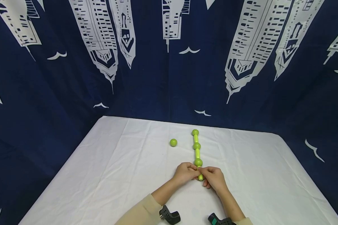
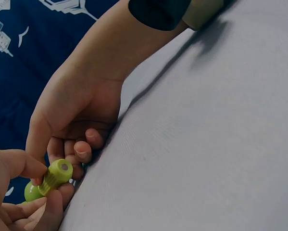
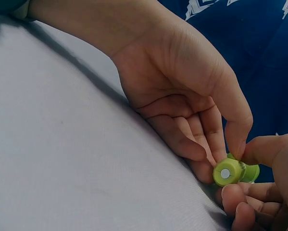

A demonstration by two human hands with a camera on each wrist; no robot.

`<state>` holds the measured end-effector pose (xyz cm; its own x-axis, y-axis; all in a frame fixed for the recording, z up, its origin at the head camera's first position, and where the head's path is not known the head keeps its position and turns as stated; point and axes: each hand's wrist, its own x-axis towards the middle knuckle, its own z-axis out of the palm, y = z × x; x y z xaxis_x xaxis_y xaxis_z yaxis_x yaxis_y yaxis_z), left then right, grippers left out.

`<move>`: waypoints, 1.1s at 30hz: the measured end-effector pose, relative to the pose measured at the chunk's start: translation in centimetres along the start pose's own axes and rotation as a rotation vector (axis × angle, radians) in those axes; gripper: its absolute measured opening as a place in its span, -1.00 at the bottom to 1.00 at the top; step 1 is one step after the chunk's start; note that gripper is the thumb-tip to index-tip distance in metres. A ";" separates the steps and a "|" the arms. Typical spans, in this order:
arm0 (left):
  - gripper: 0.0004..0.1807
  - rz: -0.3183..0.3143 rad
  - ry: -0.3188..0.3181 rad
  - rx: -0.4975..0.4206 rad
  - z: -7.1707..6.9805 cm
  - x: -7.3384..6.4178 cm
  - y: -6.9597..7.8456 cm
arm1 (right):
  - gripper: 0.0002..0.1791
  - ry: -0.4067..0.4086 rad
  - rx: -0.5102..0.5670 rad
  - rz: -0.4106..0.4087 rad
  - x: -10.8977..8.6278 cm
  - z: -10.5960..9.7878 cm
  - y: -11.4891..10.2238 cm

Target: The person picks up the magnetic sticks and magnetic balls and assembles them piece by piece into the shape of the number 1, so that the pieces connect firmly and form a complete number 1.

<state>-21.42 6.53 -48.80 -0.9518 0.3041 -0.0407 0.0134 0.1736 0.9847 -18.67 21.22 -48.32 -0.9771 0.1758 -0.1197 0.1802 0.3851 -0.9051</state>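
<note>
A chain of green balls and lighter yellow-green rods lies on the table, running away from me; its far ball (image 1: 195,132) is nearest the back edge. At the near end, my left hand (image 1: 185,173) pinches the last short rod (image 1: 200,177) between thumb and fingers. From the other side my right hand (image 1: 215,179) pinches the same rod, fingertips close to the left ones. In the left wrist view the rod's free end (image 2: 64,167) shows a small round disc. The near ball (image 1: 198,162) sits just beyond the fingers. Part of the rod is hidden by the fingers.
A loose green ball (image 1: 173,142) lies left of the chain. White cloth covers the table (image 1: 124,175), and a dark blue curtain (image 1: 169,87) with printed buildings hangs behind it.
</note>
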 end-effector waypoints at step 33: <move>-0.70 0.036 0.461 0.211 -8.9 5.2 0.8 | -0.68 -0.001 -0.015 0.039 0.8 0.2 0.0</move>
<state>-29.12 -0.06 -46.71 -0.9853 -0.1234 0.1186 0.0652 0.3702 0.9267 -19.47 21.11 -48.48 -0.9694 0.1902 -0.1551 0.2198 0.3914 -0.8936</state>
